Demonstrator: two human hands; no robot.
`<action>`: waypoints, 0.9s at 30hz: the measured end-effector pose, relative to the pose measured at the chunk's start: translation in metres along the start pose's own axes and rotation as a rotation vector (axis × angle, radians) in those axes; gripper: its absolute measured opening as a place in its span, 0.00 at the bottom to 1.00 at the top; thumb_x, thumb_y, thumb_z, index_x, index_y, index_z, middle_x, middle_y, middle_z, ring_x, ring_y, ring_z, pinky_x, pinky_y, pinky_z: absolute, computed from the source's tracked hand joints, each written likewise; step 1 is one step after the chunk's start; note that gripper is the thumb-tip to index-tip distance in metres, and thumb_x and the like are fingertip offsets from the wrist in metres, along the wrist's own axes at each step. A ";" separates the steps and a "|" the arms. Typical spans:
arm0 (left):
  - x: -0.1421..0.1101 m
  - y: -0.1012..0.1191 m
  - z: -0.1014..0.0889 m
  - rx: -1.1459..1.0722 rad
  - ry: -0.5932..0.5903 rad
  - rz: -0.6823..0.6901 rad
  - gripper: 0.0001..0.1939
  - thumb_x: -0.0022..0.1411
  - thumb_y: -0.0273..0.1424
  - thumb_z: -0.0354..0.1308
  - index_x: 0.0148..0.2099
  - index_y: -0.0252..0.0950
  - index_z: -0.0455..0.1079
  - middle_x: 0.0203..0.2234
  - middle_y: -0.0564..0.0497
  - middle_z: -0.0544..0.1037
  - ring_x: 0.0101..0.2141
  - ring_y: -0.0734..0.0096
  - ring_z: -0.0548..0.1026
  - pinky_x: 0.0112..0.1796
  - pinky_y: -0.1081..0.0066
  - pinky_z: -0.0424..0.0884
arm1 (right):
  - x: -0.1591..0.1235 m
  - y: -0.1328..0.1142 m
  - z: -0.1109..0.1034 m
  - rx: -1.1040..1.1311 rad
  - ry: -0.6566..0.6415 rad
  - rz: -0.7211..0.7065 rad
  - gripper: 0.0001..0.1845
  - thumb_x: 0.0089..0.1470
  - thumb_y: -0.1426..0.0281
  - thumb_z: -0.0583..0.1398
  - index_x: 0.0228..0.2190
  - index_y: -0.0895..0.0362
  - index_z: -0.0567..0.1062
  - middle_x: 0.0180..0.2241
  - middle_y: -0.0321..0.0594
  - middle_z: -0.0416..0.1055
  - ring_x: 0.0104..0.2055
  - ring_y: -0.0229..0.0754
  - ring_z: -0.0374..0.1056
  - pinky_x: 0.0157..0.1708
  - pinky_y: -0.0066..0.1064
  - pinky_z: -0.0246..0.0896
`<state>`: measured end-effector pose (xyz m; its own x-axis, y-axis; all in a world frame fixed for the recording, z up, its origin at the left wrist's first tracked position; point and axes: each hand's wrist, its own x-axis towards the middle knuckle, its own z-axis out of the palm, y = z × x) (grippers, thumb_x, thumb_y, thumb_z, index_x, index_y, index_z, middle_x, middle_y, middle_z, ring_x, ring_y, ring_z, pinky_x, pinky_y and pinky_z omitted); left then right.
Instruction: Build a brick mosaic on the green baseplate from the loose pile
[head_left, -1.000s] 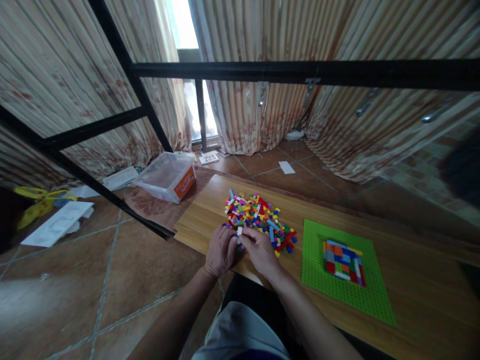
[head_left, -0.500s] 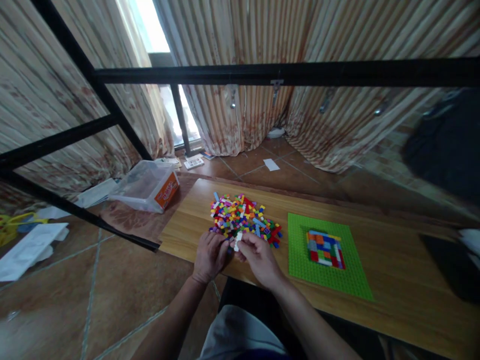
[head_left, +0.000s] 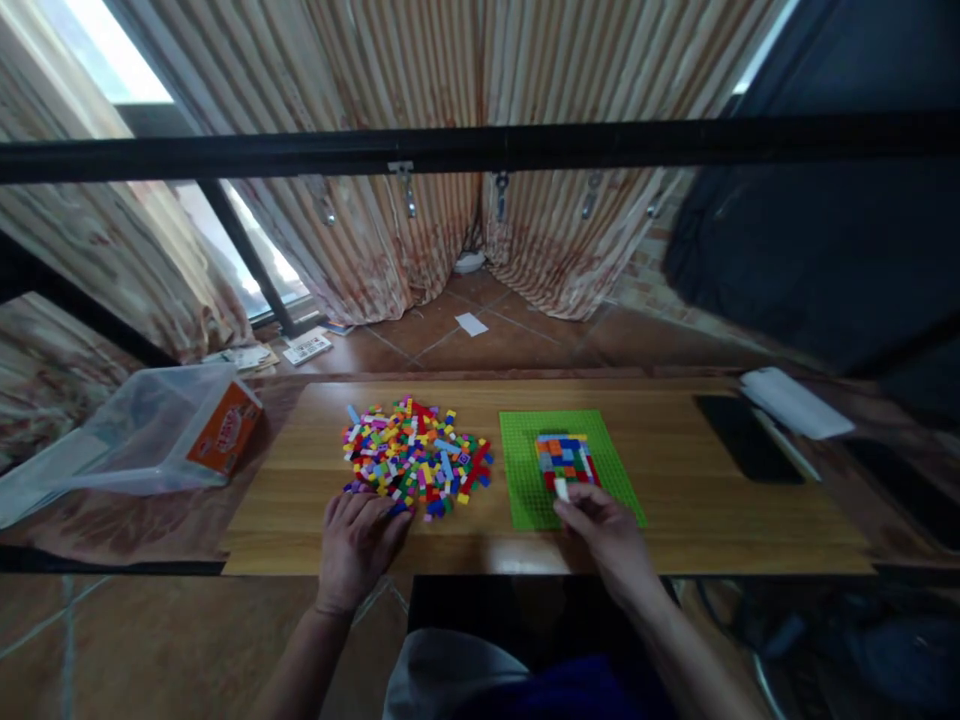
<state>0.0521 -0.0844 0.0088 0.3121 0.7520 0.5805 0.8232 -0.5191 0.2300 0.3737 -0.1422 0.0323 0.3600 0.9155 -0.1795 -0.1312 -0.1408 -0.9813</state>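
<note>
A white brick (head_left: pixel 562 488) is pinched between the thumb and fingers of my right hand (head_left: pixel 600 518). That hand is over the near edge of a multicoloured brick build (head_left: pixel 564 455) on a green baseplate (head_left: pixel 521 470), hiding part of both. My left hand (head_left: pixel 356 540) rests at the near side of a heap of loose bricks (head_left: pixel 416 455). Its fingers are loosely bent, with the thumb apart from them. Blue bricks lie by its fingertips; I see none gripped there.
The wooden table (head_left: pixel 292 450) also carries a dark flat object (head_left: pixel 746 440) and a white case-like object (head_left: pixel 796 402) at the right. Left of the table stands a clear plastic bin (head_left: pixel 150 430) with an orange label. A black bar (head_left: pixel 450 148) crosses beyond the table.
My right hand has carried the white brick from the heap rightward to the build on the baseplate. My left hand stays by the heap. The view has turned right.
</note>
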 end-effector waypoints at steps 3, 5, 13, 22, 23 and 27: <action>0.000 0.000 0.000 0.027 0.013 0.013 0.08 0.57 0.37 0.64 0.36 0.40 0.72 0.30 0.51 0.77 0.36 0.64 0.74 0.41 0.64 0.65 | 0.016 0.006 -0.031 -0.066 0.181 -0.041 0.22 0.37 0.54 0.70 0.30 0.56 0.77 0.24 0.34 0.71 0.24 0.35 0.63 0.25 0.27 0.58; 0.000 0.000 -0.001 0.024 0.021 0.021 0.08 0.58 0.37 0.63 0.36 0.40 0.72 0.30 0.50 0.77 0.36 0.63 0.73 0.40 0.64 0.65 | 0.023 0.009 -0.046 -0.151 0.246 -0.076 0.22 0.39 0.53 0.68 0.33 0.56 0.78 0.29 0.39 0.75 0.29 0.39 0.68 0.30 0.31 0.63; 0.002 -0.001 -0.003 -0.014 0.043 0.057 0.07 0.61 0.36 0.58 0.38 0.39 0.70 0.32 0.48 0.77 0.36 0.61 0.73 0.38 0.62 0.65 | 0.033 0.003 -0.058 -0.592 0.289 -0.267 0.19 0.53 0.57 0.57 0.38 0.57 0.79 0.38 0.46 0.77 0.40 0.47 0.72 0.42 0.38 0.66; 0.003 -0.001 -0.005 -0.013 0.022 0.041 0.08 0.62 0.37 0.57 0.39 0.38 0.70 0.32 0.48 0.77 0.36 0.61 0.73 0.39 0.62 0.66 | 0.044 -0.004 -0.043 -0.691 0.296 -0.275 0.20 0.53 0.57 0.56 0.40 0.57 0.78 0.32 0.42 0.77 0.31 0.43 0.71 0.34 0.34 0.64; 0.002 -0.002 -0.004 -0.012 0.018 0.036 0.08 0.62 0.37 0.57 0.39 0.38 0.70 0.32 0.48 0.77 0.36 0.61 0.73 0.39 0.62 0.66 | 0.044 -0.004 -0.041 -0.713 0.297 -0.288 0.20 0.53 0.57 0.56 0.40 0.56 0.78 0.32 0.42 0.76 0.31 0.43 0.70 0.34 0.34 0.64; 0.001 -0.003 -0.003 -0.010 0.017 0.018 0.08 0.62 0.38 0.57 0.38 0.39 0.71 0.33 0.48 0.77 0.37 0.61 0.73 0.40 0.61 0.66 | 0.040 -0.005 -0.035 -0.789 0.311 -0.343 0.18 0.55 0.59 0.55 0.38 0.56 0.78 0.33 0.43 0.76 0.31 0.42 0.70 0.34 0.34 0.64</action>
<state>0.0485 -0.0832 0.0105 0.3189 0.7357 0.5975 0.8127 -0.5367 0.2269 0.4210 -0.1183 0.0274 0.5107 0.8278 0.2322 0.6572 -0.2018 -0.7262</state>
